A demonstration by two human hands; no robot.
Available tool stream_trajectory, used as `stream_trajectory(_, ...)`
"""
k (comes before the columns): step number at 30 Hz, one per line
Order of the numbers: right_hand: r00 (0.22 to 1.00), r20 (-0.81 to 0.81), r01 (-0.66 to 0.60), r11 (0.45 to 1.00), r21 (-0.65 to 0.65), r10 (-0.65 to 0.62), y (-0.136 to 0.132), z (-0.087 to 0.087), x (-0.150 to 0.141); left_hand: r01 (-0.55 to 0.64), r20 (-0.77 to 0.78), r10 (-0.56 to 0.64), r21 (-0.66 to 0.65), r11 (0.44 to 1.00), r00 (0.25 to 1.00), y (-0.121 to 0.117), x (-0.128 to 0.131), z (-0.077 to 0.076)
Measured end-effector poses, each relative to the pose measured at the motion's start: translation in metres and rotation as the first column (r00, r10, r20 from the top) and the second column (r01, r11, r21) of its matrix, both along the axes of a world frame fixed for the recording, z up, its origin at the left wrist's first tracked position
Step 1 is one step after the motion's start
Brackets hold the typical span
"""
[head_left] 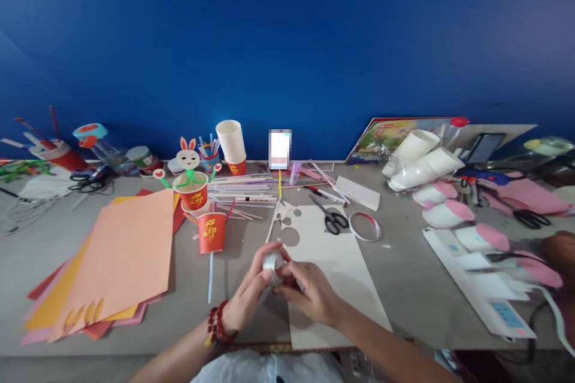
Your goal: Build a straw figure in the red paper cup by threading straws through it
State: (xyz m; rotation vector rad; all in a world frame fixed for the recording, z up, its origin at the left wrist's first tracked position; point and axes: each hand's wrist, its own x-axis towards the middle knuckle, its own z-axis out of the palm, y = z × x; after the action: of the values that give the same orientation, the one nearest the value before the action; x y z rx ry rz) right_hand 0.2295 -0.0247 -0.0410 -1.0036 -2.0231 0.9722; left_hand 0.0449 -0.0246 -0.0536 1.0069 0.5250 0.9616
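Note:
Between my two hands is a small, shiny whitish roll of tape (272, 261), held above the table's near edge. My left hand (251, 280) wraps its fingers and thumb around the roll's left side. My right hand (312, 294) has curled fingers pressed on its right side, and some of its fingertips are hidden. A white paper sheet (336, 287) with round holes cut from it lies under my right hand. On the sheet's far part rest black-handled scissors (333, 219), beside a ring of white tape with a red core (365, 227).
Coloured paper sheets (130, 251) are stacked at left. An upside-down red paper cup (211, 233) on a straw and a cup with a paper rabbit (191, 191) stand near. Straws (242, 188) lie behind. At right are a power strip (476, 281) and white cups (422, 167).

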Motion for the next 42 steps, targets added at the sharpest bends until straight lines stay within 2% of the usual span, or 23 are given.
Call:
stream_trajectory(7,1.0,0.013,0.006,1.0,0.019,-0.006,0.001,-0.001,-0.001,-0.041,-0.029,0.043,0.078,0.996,0.999,0.0,0.0,-0.001)
stream_trajectory(11,0.995,0.1,0.006,0.997,0.082,-0.014,0.005,0.003,0.002,-0.097,-0.099,0.112,0.149,0.984,0.989,-0.001,0.003,-0.004)
stream_trajectory(13,0.981,0.181,0.053,0.993,0.109,-0.072,0.015,0.006,0.01,-0.141,-0.128,0.162,0.154,0.978,0.978,-0.001,0.006,-0.005)
stream_trajectory(15,0.922,0.326,0.166,0.975,0.149,-0.207,0.034,0.01,0.021,-0.176,-0.173,0.201,0.149,0.973,0.964,0.0,0.009,-0.005)
stream_trajectory(17,0.767,0.536,0.257,0.934,0.247,-0.352,0.061,0.012,0.034,-0.157,-0.247,0.191,0.151,0.976,0.95,0.001,0.01,-0.004)
stream_trajectory(18,0.673,0.639,0.256,0.928,0.271,-0.372,0.075,0.012,0.039,-0.136,-0.285,0.176,0.157,0.978,0.942,0.001,0.011,-0.003)
stream_trajectory(21,0.589,0.702,0.271,0.916,0.295,-0.4,0.114,0.007,0.047,-0.07,-0.349,0.132,0.186,0.98,0.928,0.001,0.011,-0.001)
stream_trajectory(24,0.547,0.728,0.271,0.911,0.312,-0.412,0.135,-0.003,0.046,-0.023,-0.371,0.101,0.209,0.978,0.923,0.001,0.01,-0.001)
stream_trajectory(27,0.527,0.727,0.28,0.898,0.339,-0.439,0.138,-0.009,0.049,0.017,-0.412,0.076,0.217,0.976,0.908,0.002,0.008,-0.001)
stream_trajectory(30,0.499,0.711,0.311,0.868,0.386,-0.495,0.136,-0.009,0.067,0.045,-0.466,0.07,0.23,0.972,0.882,0.003,0.008,0.002)
stream_trajectory(37,0.379,0.693,0.372,0.787,0.493,-0.613,0.144,-0.013,0.114,0.146,-0.53,0.017,0.265,0.953,0.848,0.002,0.011,0.005)
stream_trajectory(42,0.391,0.665,0.382,0.769,0.512,-0.636,0.148,-0.021,0.12,0.161,-0.557,0.035,0.3,0.94,0.83,0.002,0.011,0.004)
